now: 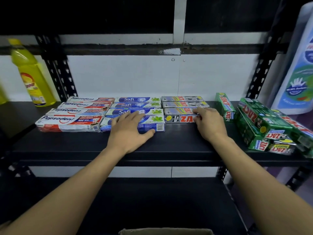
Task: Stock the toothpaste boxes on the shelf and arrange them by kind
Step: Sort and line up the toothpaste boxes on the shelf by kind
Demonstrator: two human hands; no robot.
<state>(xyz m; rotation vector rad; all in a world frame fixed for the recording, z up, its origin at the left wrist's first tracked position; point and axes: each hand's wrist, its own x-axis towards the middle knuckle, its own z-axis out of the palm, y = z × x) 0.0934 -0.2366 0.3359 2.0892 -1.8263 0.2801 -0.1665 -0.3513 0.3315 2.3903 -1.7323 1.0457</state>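
Observation:
On the black shelf point(177, 143) lie three neat columns of toothpaste boxes: red-and-white Pepsodent boxes point(71, 116) at left, blue Safi boxes point(152, 114) in the middle, silver Zact boxes point(181, 106) to the right. My left hand point(130, 131) lies flat on the front Safi box point(157, 125), thumb along its front edge. My right hand point(210, 123) holds the right end of the front silver Zact box point(179, 117), fingers curled over its top. A green Zact box point(225, 106) lies alone further right. A loose heap of green and silver Zact boxes point(264, 126) sits at the far right.
A yellow bottle point(32, 73) stands at the shelf's back left. A large white-and-blue pouch point(298, 68) stands behind the heap at right. Black perforated uprights point(57, 70) frame the bay. A lower shelf point(135, 200) and a cardboard box's edge point(166, 231) lie below.

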